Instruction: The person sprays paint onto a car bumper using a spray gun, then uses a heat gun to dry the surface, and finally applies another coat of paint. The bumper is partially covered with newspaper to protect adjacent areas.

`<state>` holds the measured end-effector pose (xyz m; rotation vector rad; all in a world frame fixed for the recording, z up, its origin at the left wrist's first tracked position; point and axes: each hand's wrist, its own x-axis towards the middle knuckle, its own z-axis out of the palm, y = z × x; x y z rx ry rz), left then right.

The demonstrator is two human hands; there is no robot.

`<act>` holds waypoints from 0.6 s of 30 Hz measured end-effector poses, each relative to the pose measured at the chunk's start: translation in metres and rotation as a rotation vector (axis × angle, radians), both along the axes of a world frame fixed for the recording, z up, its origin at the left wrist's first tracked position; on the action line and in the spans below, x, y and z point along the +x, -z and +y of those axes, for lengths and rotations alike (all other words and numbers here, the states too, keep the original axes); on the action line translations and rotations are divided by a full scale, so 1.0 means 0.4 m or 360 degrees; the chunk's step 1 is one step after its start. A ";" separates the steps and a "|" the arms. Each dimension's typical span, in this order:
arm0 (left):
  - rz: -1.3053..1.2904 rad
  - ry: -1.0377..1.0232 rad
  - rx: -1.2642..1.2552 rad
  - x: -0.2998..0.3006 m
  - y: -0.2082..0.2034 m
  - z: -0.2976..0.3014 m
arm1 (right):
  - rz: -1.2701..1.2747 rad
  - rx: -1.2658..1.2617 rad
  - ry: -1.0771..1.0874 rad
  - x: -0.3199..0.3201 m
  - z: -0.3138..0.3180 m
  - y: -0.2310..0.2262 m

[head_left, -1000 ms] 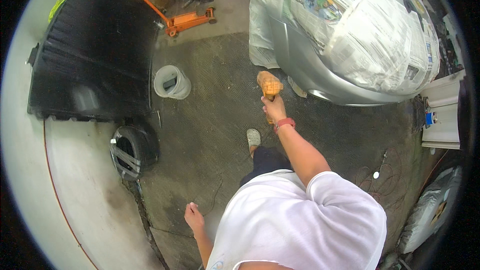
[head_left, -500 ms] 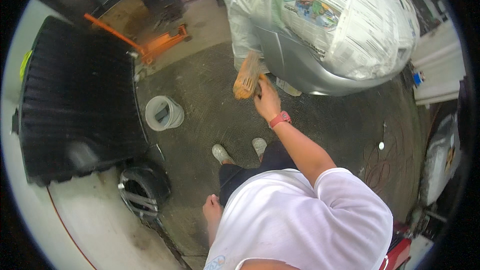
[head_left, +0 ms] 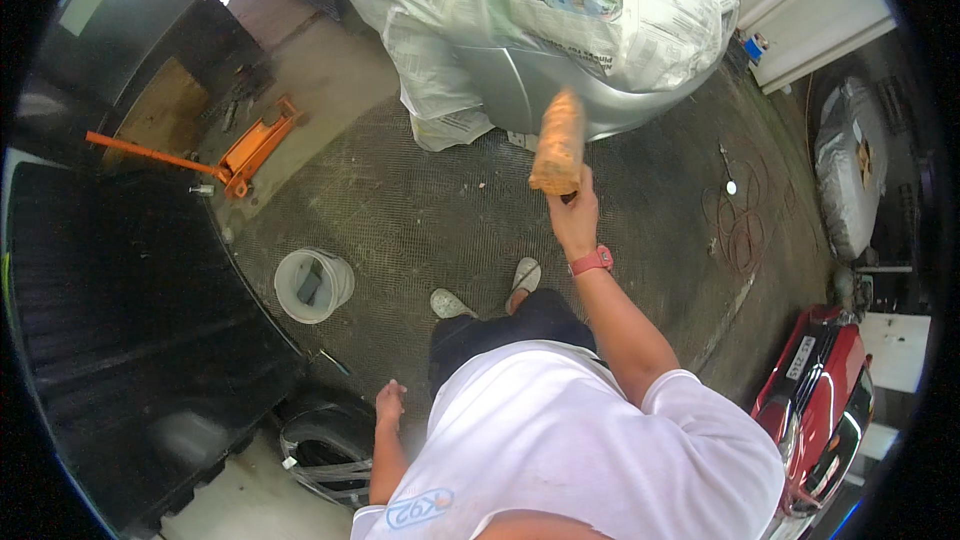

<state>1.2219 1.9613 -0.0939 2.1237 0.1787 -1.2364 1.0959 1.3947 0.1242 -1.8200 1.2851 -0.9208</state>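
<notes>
My right hand (head_left: 575, 215), with a red watch on the wrist, is closed round an orange, roughly cylindrical tool (head_left: 560, 145), blurred by motion. Vent slots showed on it a moment earlier; its exact kind I cannot make out. It points away from me, in front of a silver curved car panel (head_left: 560, 90). Newspaper (head_left: 640, 15) under clear plastic masks the car above and to the left of that panel. Whether the tool touches the panel I cannot tell. Low at my left side hangs my left hand (head_left: 390, 402), fingers loosely bent and apart, with nothing visible in it.
A white bucket (head_left: 345, 290) with a grey block inside stands left of my feet. An orange floor jack (head_left: 255, 155) is farther left. Near the black ribbed panel (head_left: 110, 340) lies a tyre (head_left: 320, 430). Right are a coiled hose (head_left: 740, 240) and a red car (head_left: 815, 390).
My view has turned rightward. My right hand has swung the orange tool right along the silver panel, its far end now tilted rightward. My left hand has moved out slightly from my body.
</notes>
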 end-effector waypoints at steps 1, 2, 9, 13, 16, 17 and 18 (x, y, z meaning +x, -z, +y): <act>-0.0038 0.0074 -0.0039 0.027 -0.007 -0.011 | -0.0142 -0.0024 0.0042 0.003 0.008 -0.004; -0.0069 0.0153 -0.0078 0.054 -0.045 -0.049 | -0.0277 -0.0050 0.0091 0.000 0.018 -0.001; -0.0003 0.0303 0.0059 0.189 -0.050 -0.067 | 0.0114 0.0298 -0.0029 0.037 0.156 0.152; -0.0097 0.0392 0.0092 0.245 -0.013 0.019 | -0.0015 0.0770 0.0023 -0.012 0.215 0.348; 0.0017 0.0236 0.0137 0.258 -0.003 0.094 | -0.0357 0.0941 0.0302 -0.046 0.207 0.370; 0.0112 0.0066 0.0154 0.251 0.003 0.122 | -0.0466 0.0952 0.0430 -0.056 0.190 0.361; 0.0212 -0.0103 0.0168 0.244 0.001 0.133 | -0.0534 0.0970 0.0577 -0.071 0.166 0.349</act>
